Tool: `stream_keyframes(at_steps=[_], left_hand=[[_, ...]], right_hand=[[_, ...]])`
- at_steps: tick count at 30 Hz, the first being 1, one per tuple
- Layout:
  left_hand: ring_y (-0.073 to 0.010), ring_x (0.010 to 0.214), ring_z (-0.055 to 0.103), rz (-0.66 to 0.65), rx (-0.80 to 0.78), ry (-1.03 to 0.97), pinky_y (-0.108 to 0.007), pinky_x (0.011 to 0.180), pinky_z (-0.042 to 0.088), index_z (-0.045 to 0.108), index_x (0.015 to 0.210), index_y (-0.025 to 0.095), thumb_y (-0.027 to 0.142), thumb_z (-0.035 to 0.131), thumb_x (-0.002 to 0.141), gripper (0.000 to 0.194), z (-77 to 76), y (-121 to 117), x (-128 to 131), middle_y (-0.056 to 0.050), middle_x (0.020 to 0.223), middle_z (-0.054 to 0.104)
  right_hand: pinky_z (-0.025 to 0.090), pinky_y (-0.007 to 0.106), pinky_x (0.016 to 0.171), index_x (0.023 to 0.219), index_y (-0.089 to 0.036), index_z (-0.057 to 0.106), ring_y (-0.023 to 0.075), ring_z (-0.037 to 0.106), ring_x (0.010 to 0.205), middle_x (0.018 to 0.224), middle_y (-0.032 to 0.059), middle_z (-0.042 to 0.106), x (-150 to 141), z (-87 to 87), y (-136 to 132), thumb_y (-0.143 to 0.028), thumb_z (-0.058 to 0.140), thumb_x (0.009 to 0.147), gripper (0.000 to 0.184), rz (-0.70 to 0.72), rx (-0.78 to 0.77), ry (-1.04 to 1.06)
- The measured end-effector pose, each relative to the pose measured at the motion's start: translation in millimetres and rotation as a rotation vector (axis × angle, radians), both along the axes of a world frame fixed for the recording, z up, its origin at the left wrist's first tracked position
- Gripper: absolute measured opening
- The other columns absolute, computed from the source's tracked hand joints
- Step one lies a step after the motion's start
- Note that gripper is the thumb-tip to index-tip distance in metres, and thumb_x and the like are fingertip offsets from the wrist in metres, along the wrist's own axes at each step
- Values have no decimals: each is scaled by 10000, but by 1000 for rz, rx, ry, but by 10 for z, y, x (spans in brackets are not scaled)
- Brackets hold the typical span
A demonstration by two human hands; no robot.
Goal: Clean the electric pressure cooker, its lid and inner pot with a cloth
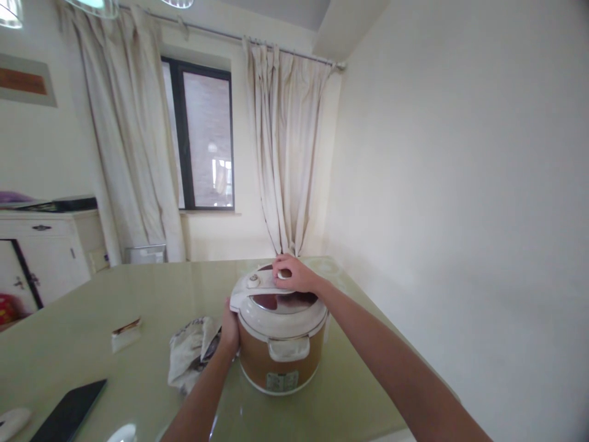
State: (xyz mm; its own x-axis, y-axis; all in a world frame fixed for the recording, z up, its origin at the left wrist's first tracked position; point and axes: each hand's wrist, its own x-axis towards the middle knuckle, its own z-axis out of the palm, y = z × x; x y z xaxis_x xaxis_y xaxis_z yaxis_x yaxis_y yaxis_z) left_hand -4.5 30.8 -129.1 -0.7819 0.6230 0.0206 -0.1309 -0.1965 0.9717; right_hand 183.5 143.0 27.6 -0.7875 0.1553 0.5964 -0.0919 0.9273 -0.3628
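An electric pressure cooker (255,350) with a brown body and a white lid (262,319) stands upright on the table, its lid in place. My right hand (294,273) is closed round the handle on top of the lid, beside a small round valve (254,280). Against the cooker's left side, near the lid's edge, my left hand (230,328) grips it; part of its fingers is hidden behind the body. A crumpled, patterned cloth (186,356) lies just left of my left hand.
The green, glossy table (151,288) reaches towards the curtains (294,147) and the right wall (460,184). To the left lie a dark flat device (69,412), a small pale case (126,336) and a white round object (13,422). A white cabinet (55,245) stands beyond.
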Motion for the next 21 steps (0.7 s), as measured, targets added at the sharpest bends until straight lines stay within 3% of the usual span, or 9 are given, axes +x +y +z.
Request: stream_keyframes(at_steps=[6, 10, 15, 21], left_hand=[[-306, 1176, 691, -2, 7, -21, -495, 1183, 442, 736, 958, 182, 630, 469, 956, 522, -95, -33, 78, -117, 959, 776], [-298, 1162, 664, 10, 28, 4, -486, 1196, 414, 726, 977, 168, 629, 457, 963, 534, -120, -98, 170, -93, 945, 754], [-309, 1086, 665, 30, 46, -3, -483, 1124, 472, 723, 897, 183, 701, 462, 917, 581, -169, -205, 315, -79, 887, 744], [-279, 1035, 655, 53, 43, -15, -445, 1140, 460, 704, 835, 203, 686, 467, 927, 545, -146, -229, 374, -57, 876, 741]], right_hand=[[414, 328, 936, 774, -196, 683, 192, 587, 931, 926, 17, 638, 28, -46, -28, -108, 745, 808, 113, -75, 2, 35], [433, 326, 912, 763, -200, 685, 193, 604, 919, 923, 16, 637, 98, -33, -37, -131, 740, 819, 105, -41, -28, 18], [464, 342, 927, 752, -203, 692, 206, 629, 934, 947, 31, 671, 202, -16, -62, -129, 745, 804, 105, -14, -37, -33], [426, 341, 931, 758, -193, 687, 194, 597, 904, 888, 19, 650, 127, -84, -177, -108, 741, 811, 115, -214, 40, 18]])
